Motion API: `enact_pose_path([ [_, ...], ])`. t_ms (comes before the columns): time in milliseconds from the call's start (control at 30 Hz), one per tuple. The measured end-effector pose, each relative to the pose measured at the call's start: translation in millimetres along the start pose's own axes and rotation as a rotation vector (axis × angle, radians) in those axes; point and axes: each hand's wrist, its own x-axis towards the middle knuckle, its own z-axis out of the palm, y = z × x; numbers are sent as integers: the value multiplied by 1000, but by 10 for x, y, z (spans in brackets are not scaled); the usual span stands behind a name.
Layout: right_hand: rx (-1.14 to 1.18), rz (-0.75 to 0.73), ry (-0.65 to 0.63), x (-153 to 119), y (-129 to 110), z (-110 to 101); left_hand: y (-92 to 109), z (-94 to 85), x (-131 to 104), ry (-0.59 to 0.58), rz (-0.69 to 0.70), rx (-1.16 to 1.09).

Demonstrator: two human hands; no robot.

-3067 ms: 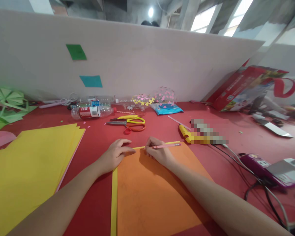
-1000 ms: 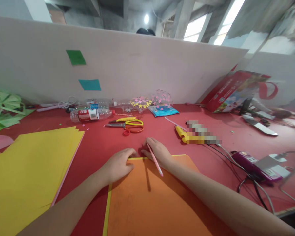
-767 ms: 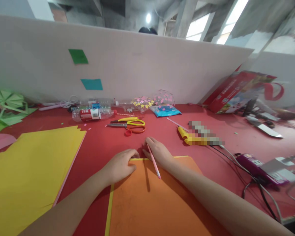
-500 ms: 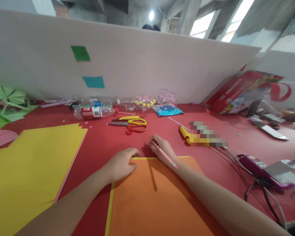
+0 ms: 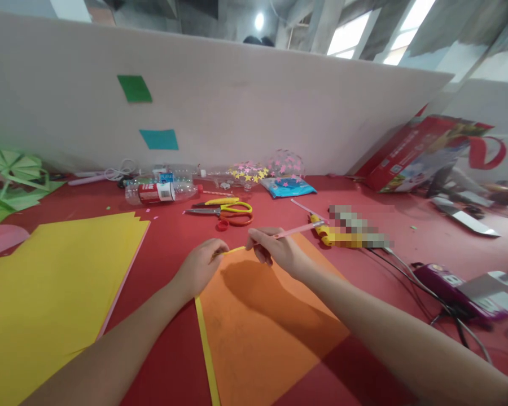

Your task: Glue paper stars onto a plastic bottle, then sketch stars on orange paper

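An orange sheet (image 5: 254,321) lies on the red table in front of me. A yellow sheet (image 5: 207,355) shows beneath it as a narrow strip along the left and far edges. My left hand (image 5: 201,268) pinches the far left corner of the sheets between thumb and fingers. Over the far edge, my right hand (image 5: 277,248) is closed around a slim pink pencil (image 5: 298,229), whose rear end points right. Its fingertips are close to the yellow edge; whether they touch it I cannot tell. Its shadow falls across the orange sheet.
Yellow paper (image 5: 59,282) is stacked at left. Beyond my hands lie scissors (image 5: 224,212), a yellow utility knife (image 5: 221,201), a red bottle cap (image 5: 222,225) and a plastic bottle (image 5: 156,193). To the right are a yellow glue gun (image 5: 324,231), cables and a purple power strip (image 5: 452,290).
The orange and yellow sheets have turned, their far edge now slanting up to the right. My right hand moved onto the far edge, and the pencil swung to point right.
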Motion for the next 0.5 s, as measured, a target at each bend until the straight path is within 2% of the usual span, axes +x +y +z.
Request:
enact_pose_path([
  [167,114,21,-88,113,194,102,-55,-52,34,-10,101,63],
  [333,171,62,-183,142,114,-58,-114,-62,75,-49,220,101],
  [400,185,82,-188,153,85,-105,-135,-55,95,-70,260,113],
  [500,200,98,-121,170,144,-65,-149,-49,105,-74,286,144],
])
